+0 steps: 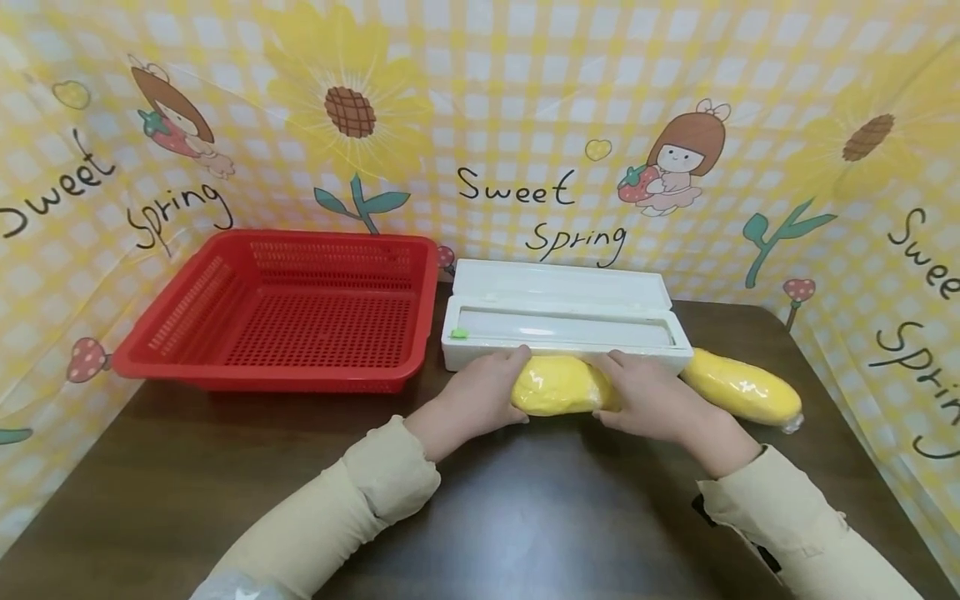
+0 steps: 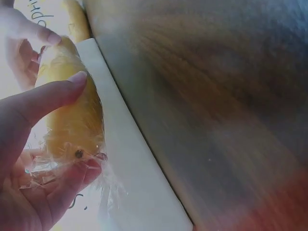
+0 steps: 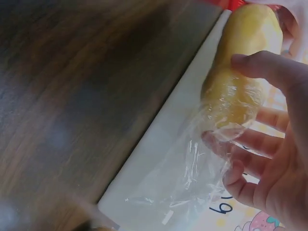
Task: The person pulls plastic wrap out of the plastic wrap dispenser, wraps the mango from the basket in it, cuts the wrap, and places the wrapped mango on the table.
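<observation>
Both hands hold a long yellow fruit or vegetable [image 1: 558, 385], its exact kind unclear, wrapped in clear cling film. My left hand [image 1: 487, 390] grips its left end, the thumb laid over the skin and the fingers under the end with the dark stem spot [image 2: 79, 153]. At the other end my right hand [image 1: 651, 396] holds it, thumb on top, fingers in the loose film [image 3: 192, 163] that trails off that end. Right behind the wrapped piece stands a white cling film dispenser [image 1: 566, 286], lid raised, with a green slider [image 1: 459, 333] at the left of its slot.
A second yellow piece [image 1: 746, 388], wrapped in film, lies to the right of the dispenser. On the left stands a red perforated basket [image 1: 270, 372]. The dark wooden table [image 1: 517, 517] ends at a patterned cloth wall [image 1: 525, 108].
</observation>
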`<action>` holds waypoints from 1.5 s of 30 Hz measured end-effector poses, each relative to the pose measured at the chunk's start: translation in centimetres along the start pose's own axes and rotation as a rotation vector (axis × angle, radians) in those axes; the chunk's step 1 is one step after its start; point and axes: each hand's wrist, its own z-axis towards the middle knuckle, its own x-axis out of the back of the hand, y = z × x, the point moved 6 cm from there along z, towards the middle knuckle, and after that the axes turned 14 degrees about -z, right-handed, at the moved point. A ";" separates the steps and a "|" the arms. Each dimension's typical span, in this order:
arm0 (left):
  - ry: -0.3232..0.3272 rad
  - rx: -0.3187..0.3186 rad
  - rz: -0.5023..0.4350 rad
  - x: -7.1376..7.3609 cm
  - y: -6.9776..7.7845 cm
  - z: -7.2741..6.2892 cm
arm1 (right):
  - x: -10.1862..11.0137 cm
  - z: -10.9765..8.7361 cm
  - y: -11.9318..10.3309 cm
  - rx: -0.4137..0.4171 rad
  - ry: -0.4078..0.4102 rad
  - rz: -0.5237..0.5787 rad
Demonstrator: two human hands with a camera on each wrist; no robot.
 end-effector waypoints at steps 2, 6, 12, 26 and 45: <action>0.006 0.015 0.015 0.1 -0.1 -0.2 | -0.1 -0.1 -0.2 -0.001 0.026 -0.008; 0.042 -0.004 0.098 0.5 0.0 -0.3 | -0.1 -0.2 -0.5 -0.012 0.078 -0.072; 0.094 -0.096 0.114 0.7 0.6 -0.4 | -0.1 -0.3 -0.7 0.004 0.174 -0.181; 0.075 -0.114 0.061 0.6 0.2 -0.2 | 0.4 -0.3 -1.3 0.124 0.315 -0.136; -0.026 -0.048 -0.003 0.4 0.0 0.9 | 0.1 0.5 -0.9 0.135 0.228 -0.139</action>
